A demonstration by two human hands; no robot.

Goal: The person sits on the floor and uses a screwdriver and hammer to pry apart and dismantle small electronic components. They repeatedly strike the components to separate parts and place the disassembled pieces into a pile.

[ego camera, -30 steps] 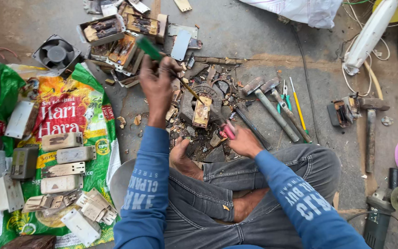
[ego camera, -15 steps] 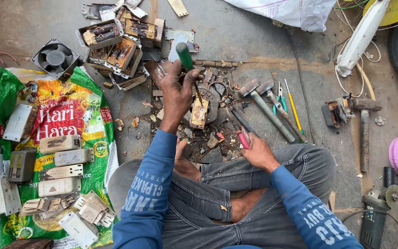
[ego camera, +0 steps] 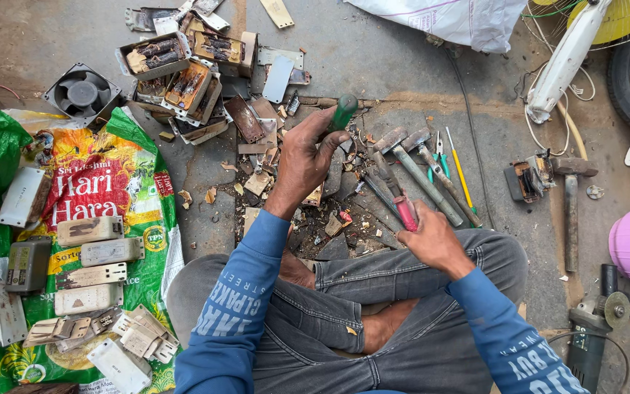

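At nine o'clock, a printed sack (ego camera: 89, 197) is lying flat on the floor (ego camera: 402, 58), and grey plates (ego camera: 89, 252) and small metal cases (ego camera: 27, 266) are sitting on it in rough rows; that looks like the sorted, finished share. Up at eleven o'clock, a black fan (ego camera: 82, 93) is resting beside a heap of opened boxes (ego camera: 184, 73) with their coils showing, seemingly stripped or waiting their turn.

Moving to the middle, the left hand (ego camera: 304, 164) is gripping a green-handled tool (ego camera: 344, 111), fist closed round it, handle pointing up toward twelve o'clock. Its tip is hidden behind the hand, so I cannot tell what it is biting into. Under it, a litter of broken scraps (ego camera: 329, 219) is spreading over the floor, so plenty of breaking-down appears done, with more pieces left loose.

Just at four o'clock from there, the right hand (ego camera: 435, 237) is clamped on a red-handled tool (ego camera: 405, 211), well apart from the left hand. Past it, hammers (ego camera: 417, 164) are lying side by side, and at three o'clock another hammer (ego camera: 570, 197) is lying idle beside a small block (ego camera: 526, 179).
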